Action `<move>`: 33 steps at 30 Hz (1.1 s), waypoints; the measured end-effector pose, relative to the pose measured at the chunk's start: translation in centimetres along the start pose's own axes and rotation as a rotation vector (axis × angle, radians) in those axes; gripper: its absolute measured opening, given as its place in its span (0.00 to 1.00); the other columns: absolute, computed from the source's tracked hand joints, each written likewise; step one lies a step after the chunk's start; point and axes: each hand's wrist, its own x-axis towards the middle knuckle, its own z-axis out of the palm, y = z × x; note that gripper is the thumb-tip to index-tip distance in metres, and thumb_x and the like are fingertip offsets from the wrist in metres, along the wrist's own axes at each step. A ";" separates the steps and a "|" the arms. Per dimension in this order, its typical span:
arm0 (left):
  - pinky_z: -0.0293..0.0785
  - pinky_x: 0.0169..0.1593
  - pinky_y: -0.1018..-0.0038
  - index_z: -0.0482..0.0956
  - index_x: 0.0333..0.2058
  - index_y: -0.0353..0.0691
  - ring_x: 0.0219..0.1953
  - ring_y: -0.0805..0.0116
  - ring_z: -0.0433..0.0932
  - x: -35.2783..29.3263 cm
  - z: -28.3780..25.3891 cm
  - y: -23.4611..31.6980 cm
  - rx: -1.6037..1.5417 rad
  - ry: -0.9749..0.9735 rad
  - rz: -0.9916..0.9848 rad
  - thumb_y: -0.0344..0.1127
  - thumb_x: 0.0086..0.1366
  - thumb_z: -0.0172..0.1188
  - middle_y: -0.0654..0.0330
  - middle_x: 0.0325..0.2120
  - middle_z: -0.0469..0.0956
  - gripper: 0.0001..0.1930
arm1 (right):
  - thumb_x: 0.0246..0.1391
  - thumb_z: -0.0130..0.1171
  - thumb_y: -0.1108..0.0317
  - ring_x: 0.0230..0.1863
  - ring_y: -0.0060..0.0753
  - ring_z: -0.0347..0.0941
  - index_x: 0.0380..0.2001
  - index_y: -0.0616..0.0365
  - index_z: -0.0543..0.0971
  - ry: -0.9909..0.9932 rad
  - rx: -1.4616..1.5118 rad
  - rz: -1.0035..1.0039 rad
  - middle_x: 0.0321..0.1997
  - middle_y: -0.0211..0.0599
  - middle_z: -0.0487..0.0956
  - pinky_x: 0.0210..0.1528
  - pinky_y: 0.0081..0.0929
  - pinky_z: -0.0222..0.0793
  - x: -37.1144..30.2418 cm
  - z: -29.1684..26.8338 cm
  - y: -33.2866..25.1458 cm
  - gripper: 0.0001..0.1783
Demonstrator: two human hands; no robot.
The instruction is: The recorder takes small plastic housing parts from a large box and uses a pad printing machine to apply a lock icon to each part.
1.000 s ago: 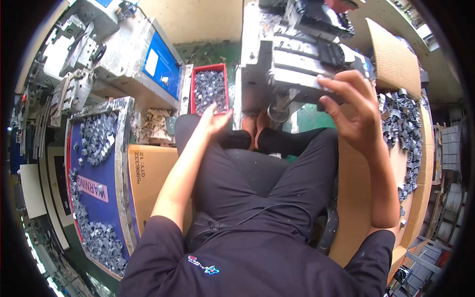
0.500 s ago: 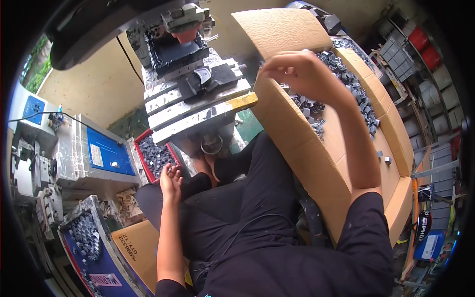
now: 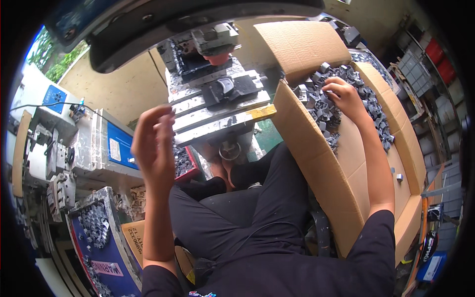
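My right hand (image 3: 345, 100) is over a heap of small grey plastic parts (image 3: 320, 105) in a large open cardboard box (image 3: 316, 171). Its fingers are bent and a little apart, and no part shows clearly between them. My left hand (image 3: 154, 146) is raised left of the machine's slotted table (image 3: 222, 114), its fingers smeared by motion. On that table, a single grey part with a pale face (image 3: 226, 86) sits on a dark fixture (image 3: 240, 90). Above and behind it hangs a reddish printing pad (image 3: 219, 59).
Low behind my left forearm stands a red bin (image 3: 188, 173) of grey parts. A blue-panelled machine cabinet (image 3: 121, 144) is at left, above a blue tray (image 3: 106, 252) holding more parts. Loaded shelves (image 3: 435, 89) line the right side. A dark machine arm (image 3: 198, 29) crosses the top.
My right hand has gone from above the box's near-left edge down to the heap inside. My left hand has risen from beside the red bin to the table's left side. The view has shifted.
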 end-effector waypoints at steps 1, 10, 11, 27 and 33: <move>0.76 0.49 0.75 0.78 0.54 0.33 0.47 0.72 0.80 0.6 0.8 0.5 -0.006 -0.035 -0.018 0.29 0.73 0.57 0.56 0.46 0.82 0.13 | 0.52 0.65 0.81 0.50 0.44 0.82 0.40 0.59 0.84 0.014 0.050 0.036 0.50 0.38 0.83 0.51 0.36 0.78 0.0 0.0 -0.3 0.12; 0.80 0.44 0.74 0.71 0.64 0.37 0.50 0.69 0.79 3.4 4.6 0.6 0.149 -0.198 -0.105 0.38 0.68 0.69 0.54 0.56 0.78 0.29 | 0.55 0.66 0.78 0.43 0.39 0.83 0.39 0.60 0.84 0.099 0.002 0.079 0.44 0.39 0.85 0.43 0.31 0.79 -0.6 0.0 -1.2 0.08; 0.79 0.44 0.74 0.71 0.64 0.36 0.49 0.70 0.79 3.8 4.6 0.8 0.253 -0.248 -0.118 0.41 0.66 0.71 0.54 0.55 0.78 0.32 | 0.56 0.66 0.77 0.42 0.38 0.83 0.40 0.60 0.84 0.124 0.033 0.128 0.42 0.39 0.85 0.42 0.30 0.79 -0.6 -0.2 -1.4 0.08; 0.76 0.45 0.66 0.84 0.51 0.38 0.39 0.61 0.78 5.3 5.6 0.0 0.393 -0.322 -0.150 0.51 0.58 0.74 0.56 0.37 0.80 0.28 | 0.54 0.72 0.76 0.42 0.29 0.85 0.47 0.61 0.87 0.335 0.284 -0.069 0.48 0.40 0.85 0.45 0.24 0.83 2.6 -1.2 -13.7 0.16; 0.77 0.47 0.68 0.85 0.51 0.38 0.41 0.62 0.79 5.0 6.0 -0.7 0.433 -0.259 -0.075 0.51 0.59 0.73 0.56 0.40 0.82 0.27 | 0.57 0.70 0.75 0.45 0.25 0.83 0.51 0.61 0.85 0.274 0.543 0.014 0.52 0.40 0.84 0.47 0.22 0.82 2.3 -0.2 -15.0 0.17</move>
